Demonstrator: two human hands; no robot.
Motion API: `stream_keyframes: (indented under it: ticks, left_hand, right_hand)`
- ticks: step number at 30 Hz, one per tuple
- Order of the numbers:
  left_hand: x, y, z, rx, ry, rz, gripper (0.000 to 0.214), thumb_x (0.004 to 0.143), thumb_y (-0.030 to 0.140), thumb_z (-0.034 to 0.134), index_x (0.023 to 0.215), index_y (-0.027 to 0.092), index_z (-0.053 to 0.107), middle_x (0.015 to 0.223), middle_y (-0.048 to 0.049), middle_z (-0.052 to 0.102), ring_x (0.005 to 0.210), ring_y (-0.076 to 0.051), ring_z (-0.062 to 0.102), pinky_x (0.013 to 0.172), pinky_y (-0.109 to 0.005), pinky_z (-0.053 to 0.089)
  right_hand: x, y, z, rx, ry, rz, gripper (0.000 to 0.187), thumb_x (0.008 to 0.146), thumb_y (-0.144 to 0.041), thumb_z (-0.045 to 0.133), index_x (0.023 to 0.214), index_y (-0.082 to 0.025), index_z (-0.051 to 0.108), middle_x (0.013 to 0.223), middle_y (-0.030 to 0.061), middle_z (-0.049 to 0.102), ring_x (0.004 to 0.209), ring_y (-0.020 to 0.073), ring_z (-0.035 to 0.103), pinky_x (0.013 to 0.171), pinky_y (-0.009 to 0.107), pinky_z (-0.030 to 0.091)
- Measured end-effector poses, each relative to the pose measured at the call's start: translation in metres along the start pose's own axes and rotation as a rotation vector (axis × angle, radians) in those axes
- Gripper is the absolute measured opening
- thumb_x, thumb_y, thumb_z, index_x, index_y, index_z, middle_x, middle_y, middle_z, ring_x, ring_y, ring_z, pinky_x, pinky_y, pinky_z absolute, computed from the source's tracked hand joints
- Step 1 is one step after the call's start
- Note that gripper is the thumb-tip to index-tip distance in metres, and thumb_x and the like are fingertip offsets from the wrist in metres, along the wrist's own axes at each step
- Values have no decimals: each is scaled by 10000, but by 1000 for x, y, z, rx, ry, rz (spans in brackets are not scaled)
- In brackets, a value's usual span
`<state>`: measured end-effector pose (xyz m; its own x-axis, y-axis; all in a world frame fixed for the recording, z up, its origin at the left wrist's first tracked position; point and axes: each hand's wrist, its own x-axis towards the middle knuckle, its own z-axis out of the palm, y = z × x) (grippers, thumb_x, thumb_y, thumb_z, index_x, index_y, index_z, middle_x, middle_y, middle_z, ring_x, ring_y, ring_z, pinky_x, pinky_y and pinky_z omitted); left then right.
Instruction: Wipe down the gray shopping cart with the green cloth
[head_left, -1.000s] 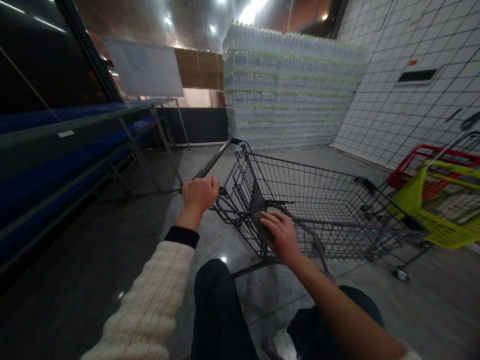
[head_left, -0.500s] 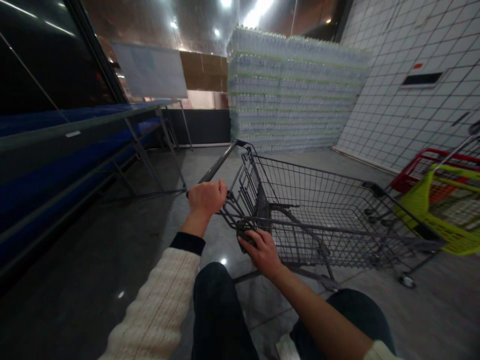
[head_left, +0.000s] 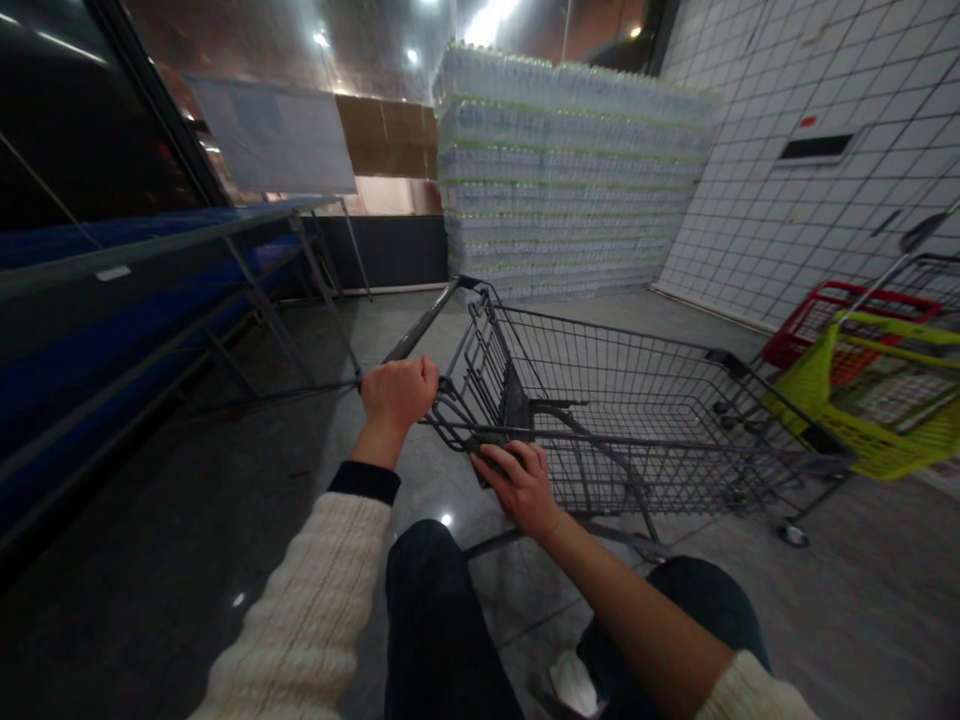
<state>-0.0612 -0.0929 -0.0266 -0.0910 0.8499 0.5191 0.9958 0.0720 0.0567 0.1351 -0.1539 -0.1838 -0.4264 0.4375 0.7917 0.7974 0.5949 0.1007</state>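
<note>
A grey wire shopping cart (head_left: 637, 400) stands in front of me, its basket holding nothing I can see. My left hand (head_left: 400, 392) is closed around the cart's metal handle bar (head_left: 424, 325), with a cream knit sleeve on that arm. My right hand (head_left: 521, 487) wraps the dark grip (head_left: 491, 450) at the other side of the cart's end, and its fingers cover most of the grip. My own dark trousers (head_left: 442, 620) show below the cart.
Shrink-wrapped water bottle packs (head_left: 562, 180) stand in a tall stack ahead, beside a white tiled wall (head_left: 787, 200). A long blue-lined display case (head_left: 112, 330) runs along the left. To the right sits another cart (head_left: 870, 370) with red and yellow-green baskets.
The whole scene has shifted slightly left and upward in view as my head and the cart turn. Both hands keep their hold, and more of my right sleeve shows.
</note>
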Motion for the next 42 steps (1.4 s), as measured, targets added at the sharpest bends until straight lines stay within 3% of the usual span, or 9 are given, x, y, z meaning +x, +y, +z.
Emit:
stream_keyframes:
  ticks: [3,8,15,19,28,34,37,42]
  left_hand:
    - [1,1,1,14,-11,0,635,929,398,206,861,79,752,824,-208,719,828,-317,697,718,-388,481]
    - [1,3,-3,42,-47,-20,654,924,403,189,880,73,751,849,-219,716,835,-323,692,722,-393,476]
    - [0,5,-6,57,-52,-16,662,917,395,172,885,74,750,847,-216,716,827,-326,688,713,-395,472]
    - [2,4,-6,69,-63,-23,670,912,394,168,893,65,751,857,-230,712,836,-335,684,717,-399,471]
    - [4,6,-7,85,-87,-30,645,905,388,188,910,80,754,879,-229,714,861,-342,680,730,-403,474]
    - [5,7,-5,89,-88,-32,649,910,384,183,903,68,750,869,-238,710,847,-344,680,707,-395,475]
    - [6,6,-2,95,-77,-22,653,913,380,177,898,64,748,861,-236,709,840,-349,679,698,-399,476]
    - [10,6,3,101,-69,-26,652,917,393,177,903,75,745,858,-231,709,837,-338,677,708,-399,476]
  right_hand:
    - [1,17,-6,-30,10,-37,382,915,-239,570,1261,-397,600,1224,-21,636,1093,206,430,971,380,283]
    - [-17,40,-9,-51,-34,-108,341,915,-241,564,1228,-358,631,1220,-28,641,1101,200,421,977,367,291]
    - [-24,31,-22,-43,-118,-87,316,905,-247,564,1188,-355,655,1242,-21,623,1112,206,413,966,372,302]
    - [-18,25,-33,-33,-113,-7,383,909,-240,544,1275,-340,599,1293,-5,599,1121,218,403,970,391,303]
    - [-43,58,-30,-102,-102,-70,314,892,-277,607,1176,-402,652,1229,-44,637,1107,197,421,975,383,294]
    - [-32,61,-41,-98,-56,-41,355,920,-270,562,1244,-409,607,1272,-57,620,1126,203,411,971,391,286]
    - [-48,80,-42,-118,-55,-71,359,909,-256,578,1228,-416,615,1229,-56,641,1099,200,417,948,384,290]
    - [-80,96,-54,-136,-108,81,357,881,-198,586,1190,-364,654,1205,-19,649,1073,221,424,926,395,304]
